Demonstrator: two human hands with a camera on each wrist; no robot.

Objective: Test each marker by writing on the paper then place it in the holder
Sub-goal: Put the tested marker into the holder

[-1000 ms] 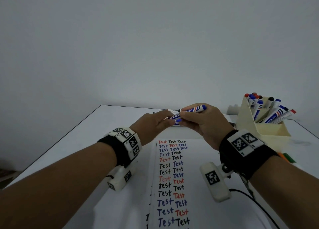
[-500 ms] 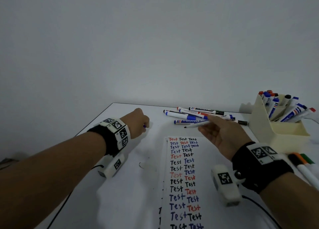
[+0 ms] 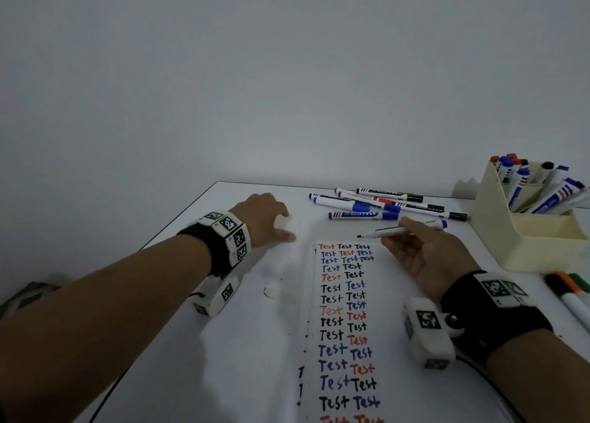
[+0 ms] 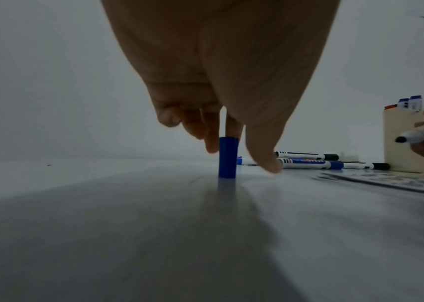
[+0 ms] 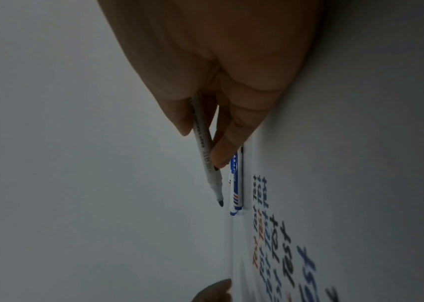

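Note:
My right hand [image 3: 397, 234] pinches an uncapped blue marker [image 3: 399, 229] just beyond the top of the paper [image 3: 370, 295], with its tip pointing left above the table. The right wrist view shows my right hand [image 5: 202, 146] holding that marker [image 5: 205, 155] clear of the surface. My left hand [image 3: 287, 226] hovers left of the paper. In the left wrist view its blue cap [image 4: 228, 157] stands upright on the table. One fingertip of my left hand [image 4: 242, 155] touches the cap's top and the thumb is apart from it. The cream holder [image 3: 536, 240] at the right holds several markers.
Several capped markers [image 3: 383, 205] lie in a row beyond the paper, between my hands and the holder. More markers with orange and green ends [image 3: 571, 291] lie at the right edge. The table's left edge runs close to my left forearm.
A second ago both hands were together on the marker. They have since parted: the left moved left and the cap now stands on the table, while the right holds the uncapped marker.

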